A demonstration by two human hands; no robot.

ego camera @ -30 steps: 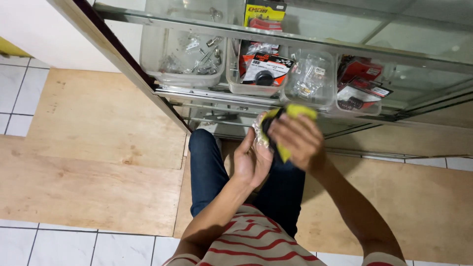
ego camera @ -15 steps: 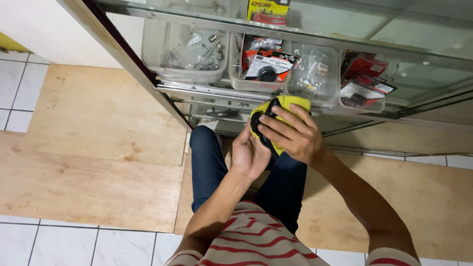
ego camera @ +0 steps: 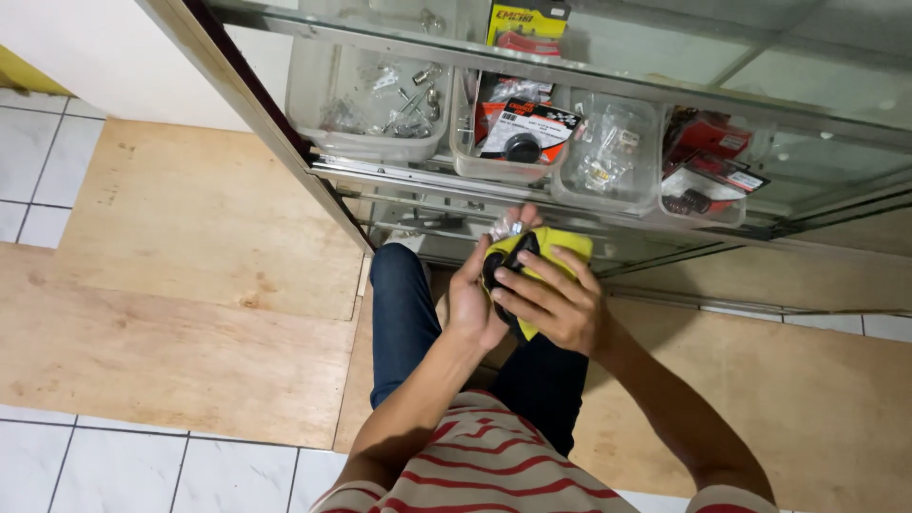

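Observation:
Both my hands meet in front of a glass display cabinet [ego camera: 608, 71]. My left hand [ego camera: 475, 294] grips a small clear plastic bag of metal parts [ego camera: 505, 226] and the edge of a yellow and black package [ego camera: 532, 266]. My right hand [ego camera: 556, 304] lies over that package from the right, fingers wrapped across its black middle. The package sits just below the cabinet's lower shelf, above my dark blue jeans [ego camera: 408, 313].
Clear plastic tubs [ego camera: 366, 104] with metal fittings and red and black packaged parts [ego camera: 708, 161] stand on the cabinet shelf. Plywood sheets [ego camera: 190, 285] cover the floor over white tiles [ego camera: 47, 161]. My red-striped shirt [ego camera: 494, 465] fills the bottom of the view.
Both hands with the yellow package have dropped slightly and come closer together. The right hand now covers more of the package.

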